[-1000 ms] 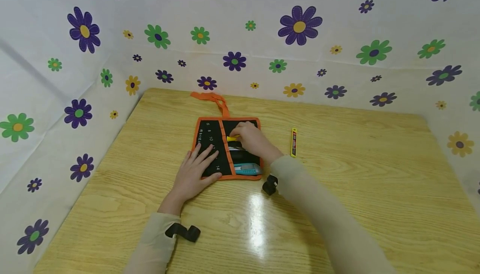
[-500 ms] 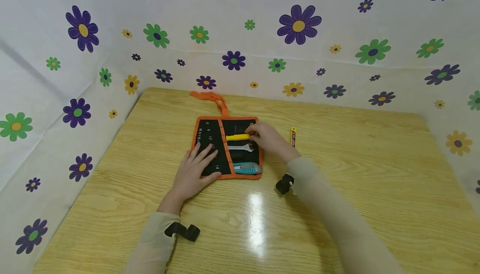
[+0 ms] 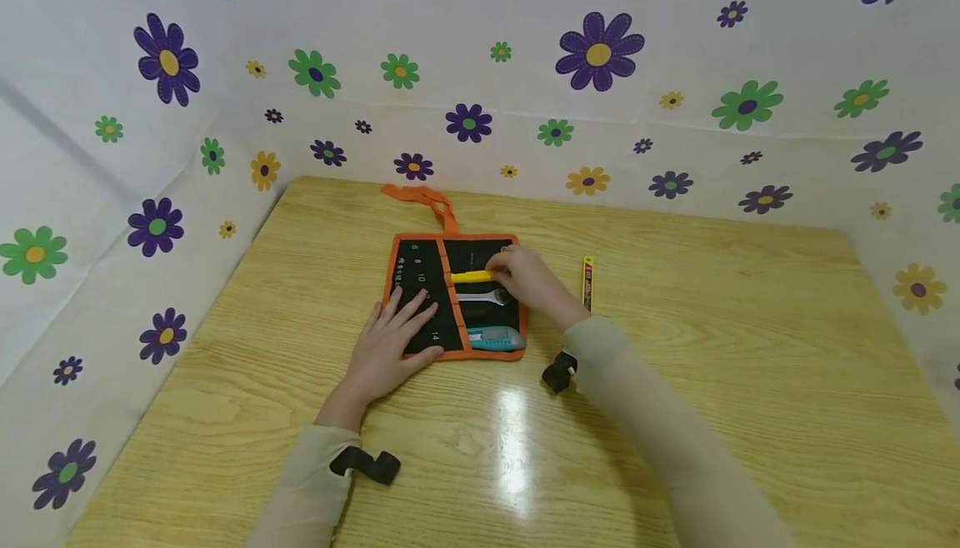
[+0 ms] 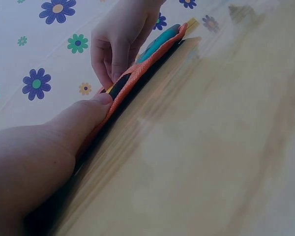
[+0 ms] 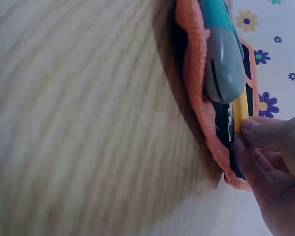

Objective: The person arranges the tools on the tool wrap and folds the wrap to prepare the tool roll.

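Note:
A black tool roll (image 3: 480, 255) with orange edging lies unrolled on the table. My left hand (image 3: 390, 348) rests on its left part with the fingers spread. My right hand (image 3: 528, 281) pinches the right end of a slim yellow tool (image 3: 472, 277), whose left end runs into a pocket of the roll; its kind does not show. Just below it a wrench (image 3: 483, 296) is tucked in a pocket. A teal and grey utility knife (image 3: 495, 338) sits in the lowest pocket. In the right wrist view, thumb and fingertips meet on the yellow tool (image 5: 240, 113).
A narrow yellow case (image 3: 588, 281) with a red and black label lies right of the roll, partly behind the right forearm. The roll's orange tie strap (image 3: 423, 196) trails toward the back edge. A flowered white sheet (image 3: 525, 82) hangs behind the wood-grain table (image 3: 750, 348).
The right hand moves rightward along the yellow tool to its end, uncovering the tool and the wrench, then shifts slightly back left. The left hand stays where it was.

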Demonstrator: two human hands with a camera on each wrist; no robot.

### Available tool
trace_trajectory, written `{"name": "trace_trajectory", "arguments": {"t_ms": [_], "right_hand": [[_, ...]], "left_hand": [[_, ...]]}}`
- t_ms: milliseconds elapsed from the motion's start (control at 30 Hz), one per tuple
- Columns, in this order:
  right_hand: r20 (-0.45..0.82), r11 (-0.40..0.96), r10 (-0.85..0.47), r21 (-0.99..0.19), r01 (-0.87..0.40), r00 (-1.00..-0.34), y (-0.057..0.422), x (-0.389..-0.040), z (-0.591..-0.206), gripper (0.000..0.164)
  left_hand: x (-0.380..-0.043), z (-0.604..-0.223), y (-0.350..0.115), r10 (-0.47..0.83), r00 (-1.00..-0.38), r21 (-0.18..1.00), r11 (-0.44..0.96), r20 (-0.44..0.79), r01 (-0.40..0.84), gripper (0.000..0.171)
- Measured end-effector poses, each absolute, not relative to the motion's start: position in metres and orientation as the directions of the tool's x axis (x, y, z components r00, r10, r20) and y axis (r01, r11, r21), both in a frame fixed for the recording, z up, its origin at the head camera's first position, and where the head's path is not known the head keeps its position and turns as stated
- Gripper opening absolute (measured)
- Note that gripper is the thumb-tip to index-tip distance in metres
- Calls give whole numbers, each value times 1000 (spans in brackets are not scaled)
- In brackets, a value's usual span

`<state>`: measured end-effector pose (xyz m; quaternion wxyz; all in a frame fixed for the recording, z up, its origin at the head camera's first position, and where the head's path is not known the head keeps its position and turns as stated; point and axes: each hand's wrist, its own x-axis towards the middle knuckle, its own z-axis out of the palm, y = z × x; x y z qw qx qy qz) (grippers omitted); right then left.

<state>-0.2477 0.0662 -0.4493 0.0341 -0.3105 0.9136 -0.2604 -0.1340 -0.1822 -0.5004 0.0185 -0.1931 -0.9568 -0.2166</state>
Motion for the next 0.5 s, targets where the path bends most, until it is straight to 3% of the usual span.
{"name": "trace_trajectory", "arguments": {"t_ms": [500], "right_hand": [[77,662,-605,-506,-554,-793,63,-250,-452,17]], "left_hand": [[-134,-499,-182,362,-925,427,823,113,374,67]]}}
